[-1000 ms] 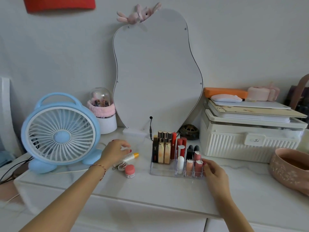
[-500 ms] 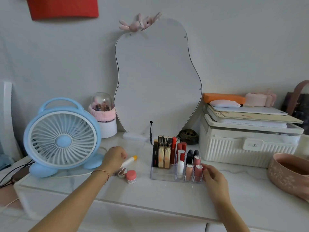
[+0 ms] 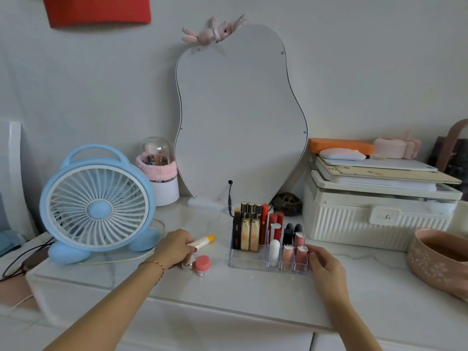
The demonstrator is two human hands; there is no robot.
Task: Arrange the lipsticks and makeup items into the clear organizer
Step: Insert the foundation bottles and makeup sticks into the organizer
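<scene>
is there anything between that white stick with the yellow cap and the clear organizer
Nothing visible blocks it. The left hand grips the white stick, and bare tabletop lies between it and the clear organizer. The small pink-lidded jar sits nearer the camera, off that line. The right hand touches the organizer's right end.

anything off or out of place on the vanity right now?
Nothing spilled or broken. Two items sit outside the clear organizer: a pink-lidded jar on the counter and a white tube with a yellow cap, gripped by the left hand. The right hand touches the organizer's corner.
</scene>
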